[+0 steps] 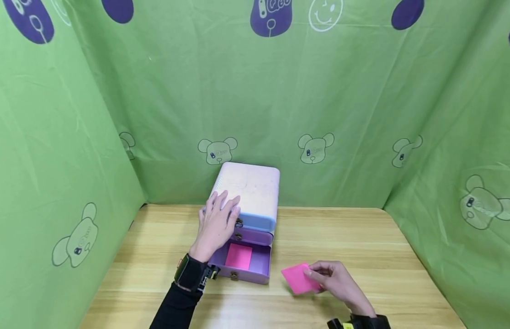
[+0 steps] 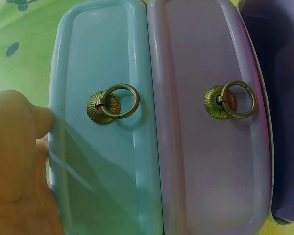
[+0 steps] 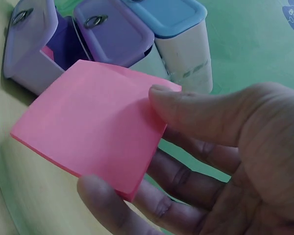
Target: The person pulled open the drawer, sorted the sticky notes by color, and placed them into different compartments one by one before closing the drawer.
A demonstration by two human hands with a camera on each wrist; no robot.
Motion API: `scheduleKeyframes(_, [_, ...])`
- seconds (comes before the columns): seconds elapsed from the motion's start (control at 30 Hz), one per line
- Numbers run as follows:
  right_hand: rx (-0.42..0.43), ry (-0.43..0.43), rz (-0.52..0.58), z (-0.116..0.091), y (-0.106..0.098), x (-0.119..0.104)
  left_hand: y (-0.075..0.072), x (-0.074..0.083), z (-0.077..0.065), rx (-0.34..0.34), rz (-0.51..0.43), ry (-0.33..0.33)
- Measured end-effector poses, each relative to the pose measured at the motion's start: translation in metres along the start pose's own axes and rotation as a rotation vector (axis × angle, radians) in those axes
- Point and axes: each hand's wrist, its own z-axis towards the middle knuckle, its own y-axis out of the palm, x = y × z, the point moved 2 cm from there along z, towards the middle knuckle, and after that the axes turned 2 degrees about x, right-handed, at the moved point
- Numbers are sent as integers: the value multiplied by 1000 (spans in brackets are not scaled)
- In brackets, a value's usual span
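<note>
A small chest of drawers [image 1: 252, 185] with a pale top stands at the back of the table. My left hand [image 1: 215, 225] rests on its top near the front left edge, fingers spread. The blue top drawer [image 2: 100, 166] and purple middle drawer [image 2: 210, 171] have brass ring pulls and are pushed in. Below them the purple bottom drawer [image 1: 255, 277] is pulled out, with a pink square of sticky notes [image 1: 239, 257] inside. Right of the drawer, my right hand [image 1: 337, 281] pinches a pink sticky note pad [image 3: 95, 122] by one corner, thumb on top and fingers underneath.
The chest and hands are over a light wooden table [image 1: 329, 237]. Green cloth [image 1: 263, 100] printed with bear heads and purple ovals encloses the table at the back and both sides. Each wrist wears a black band with a small camera.
</note>
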Motion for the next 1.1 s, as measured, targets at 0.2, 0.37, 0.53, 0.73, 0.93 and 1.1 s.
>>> scheduleKeyframes(0.2, [10,-14,28,0,5,-8,0,0,-1,-4,-1,-6])
scheduleKeyframes(0.37, [30,-33,4,-1,10,-14,0,0,-2,-10,-3,-10])
scheduleKeyframes(0.53, [47,-84,-26,-1,14,-21,-1,1,-1,-3,-7,-8])
scheduleKeyframes(0.73, [98,-126,-38,-1,20,-28,-2,1,0,1,-3,-2])
scheduleKeyframes(0.93, [117,-170,27,-4,24,-34,-1,1,-1,-2,-7,-7])
scheduleKeyframes(1.1, [138,-208,58,-6,28,-38,-1,2,-1,1,-7,-5])
